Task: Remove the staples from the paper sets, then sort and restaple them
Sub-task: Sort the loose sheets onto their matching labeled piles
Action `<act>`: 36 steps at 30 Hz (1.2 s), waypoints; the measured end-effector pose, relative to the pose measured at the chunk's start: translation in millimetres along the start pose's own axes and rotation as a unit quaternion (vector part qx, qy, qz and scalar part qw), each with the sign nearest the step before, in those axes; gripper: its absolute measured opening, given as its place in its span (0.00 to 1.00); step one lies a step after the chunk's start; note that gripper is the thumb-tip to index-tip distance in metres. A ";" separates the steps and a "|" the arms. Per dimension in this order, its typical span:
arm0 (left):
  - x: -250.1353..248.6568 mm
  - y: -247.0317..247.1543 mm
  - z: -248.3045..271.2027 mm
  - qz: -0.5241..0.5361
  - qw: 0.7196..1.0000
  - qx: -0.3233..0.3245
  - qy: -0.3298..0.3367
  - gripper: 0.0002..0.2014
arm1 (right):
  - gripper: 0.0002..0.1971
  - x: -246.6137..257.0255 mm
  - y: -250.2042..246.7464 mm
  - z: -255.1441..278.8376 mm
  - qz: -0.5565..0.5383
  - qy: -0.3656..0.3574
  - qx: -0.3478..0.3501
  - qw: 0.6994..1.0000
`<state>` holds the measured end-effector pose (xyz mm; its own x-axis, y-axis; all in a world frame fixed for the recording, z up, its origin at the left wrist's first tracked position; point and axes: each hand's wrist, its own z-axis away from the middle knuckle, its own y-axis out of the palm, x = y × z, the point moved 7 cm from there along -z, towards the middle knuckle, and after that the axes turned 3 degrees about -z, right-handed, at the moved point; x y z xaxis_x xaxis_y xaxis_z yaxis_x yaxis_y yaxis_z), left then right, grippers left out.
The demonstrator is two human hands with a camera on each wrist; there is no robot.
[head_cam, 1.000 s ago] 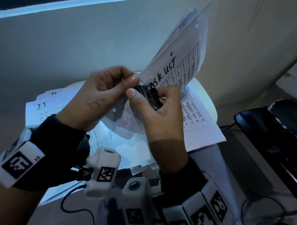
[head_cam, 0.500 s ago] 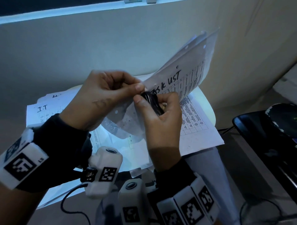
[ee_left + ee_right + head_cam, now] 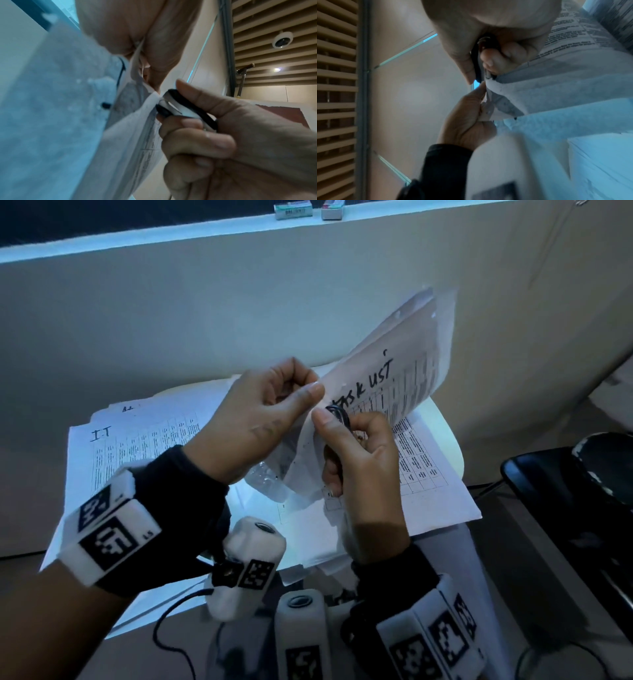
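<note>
I hold a stapled paper set (image 3: pixel 394 371), hand-lettered "TASK LIST", raised above a small white table (image 3: pixel 445 422). My left hand (image 3: pixel 260 419) pinches the set's corner between thumb and curled fingers, seen close in the left wrist view as paper (image 3: pixel 137 56) wedged between the fingers. My right hand (image 3: pixel 359 450) grips a black staple remover (image 3: pixel 337 414) whose metal jaws (image 3: pixel 168 102) meet the paper's corner. In the right wrist view the remover (image 3: pixel 478 65) sits between thumb and forefinger, tip against the sheet edge (image 3: pixel 489 81). No staple can be made out.
More printed sheets lie on the table, one marked "I.T" (image 3: pixel 137 446), another under my right hand (image 3: pixel 424 470). A dark chair or case (image 3: pixel 565 501) stands at the right. Two small boxes (image 3: pixel 294 208) sit on the ledge behind the partition. A cable (image 3: pixel 164 631) runs below.
Both hands and the raised paper set sit slightly further right and lower in view; the remover stays at the same corner and both grips are unchanged.
</note>
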<state>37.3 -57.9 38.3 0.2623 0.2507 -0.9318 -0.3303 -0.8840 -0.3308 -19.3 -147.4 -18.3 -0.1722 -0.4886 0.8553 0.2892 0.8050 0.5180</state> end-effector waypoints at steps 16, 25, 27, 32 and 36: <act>-2.3 7.0 -7.3 0.003 0.995 0.099 -0.025 0.07 | 0.10 23.0 -4.8 0.9 0.164 -0.131 0.025 0.977; -8.0 -22.7 -16.7 -0.074 0.997 -0.010 0.027 0.12 | 0.13 9.8 -11.8 14.3 0.162 -0.110 -0.023 0.980; -8.2 -27.6 -18.1 -0.090 0.995 -0.016 0.035 0.13 | 0.13 10.1 -22.3 8.4 0.166 -0.096 -0.035 0.981; -15.5 -31.5 -18.9 -0.177 0.981 -0.025 0.068 0.12 | 0.14 18.4 -42.9 -3.1 0.224 -0.071 -0.026 0.972; -25.1 -33.4 -15.5 -0.232 0.968 -0.025 0.098 0.19 | 0.13 20.9 -52.2 -6.8 0.247 -0.083 -0.030 0.965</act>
<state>55.8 -40.8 75.0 0.5398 0.5495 -0.6377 -0.0940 -0.7135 -0.6943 -31.5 -201.9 -27.5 -0.1470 0.0142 0.9890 0.4280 0.9024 0.0506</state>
